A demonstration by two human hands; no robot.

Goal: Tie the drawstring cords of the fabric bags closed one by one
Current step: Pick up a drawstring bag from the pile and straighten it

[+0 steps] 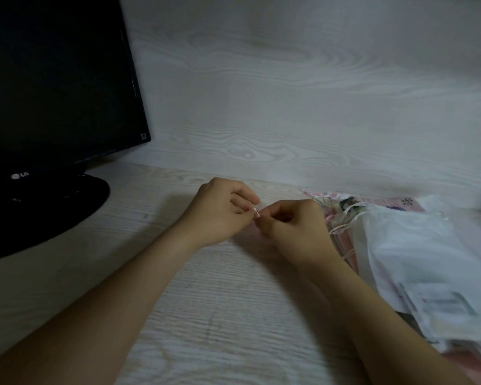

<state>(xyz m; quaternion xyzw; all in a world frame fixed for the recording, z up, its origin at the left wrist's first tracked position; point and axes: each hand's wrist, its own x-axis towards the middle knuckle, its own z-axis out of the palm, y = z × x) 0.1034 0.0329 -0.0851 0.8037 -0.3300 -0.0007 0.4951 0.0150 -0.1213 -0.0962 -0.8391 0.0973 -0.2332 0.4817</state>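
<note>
My left hand and my right hand meet fingertip to fingertip over the middle of the desk. Both pinch a short piece of pale pink drawstring cord between them. The bag it belongs to is mostly hidden under my right hand; a faint pink patch shows beneath the fingers. To the right lies a pile of fabric bags, white sheer ones on top and pink ones below, with several thin white cords trailing from their mouths towards my right hand.
A black monitor on a round black stand fills the left side. The pale wood-grain desk runs back to a wood-grain wall panel.
</note>
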